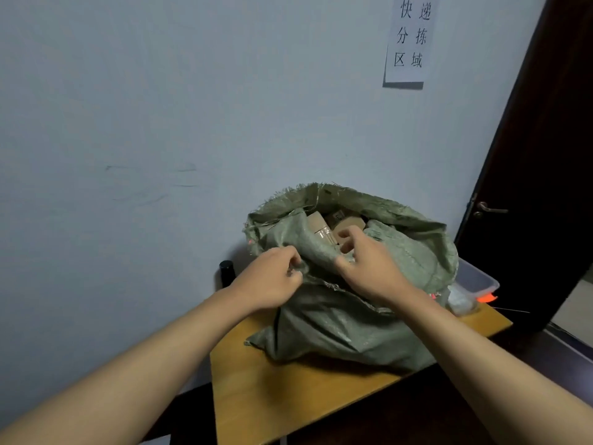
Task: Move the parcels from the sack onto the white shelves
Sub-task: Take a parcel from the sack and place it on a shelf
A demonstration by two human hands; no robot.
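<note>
Left hand (272, 277) pinches the near rim of the green sack (346, 319) on the wooden table (272, 396) while right hand (365, 261) grips the folded-over cloth, so they're probably opening it up to fish out the parcels (324, 228) peeking inside, shelves nowhere in view.

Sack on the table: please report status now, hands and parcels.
Left hand and right hand both pinch the green sack rim. Parcels visible inside, none out. Sack fabric partly covers them.
</note>
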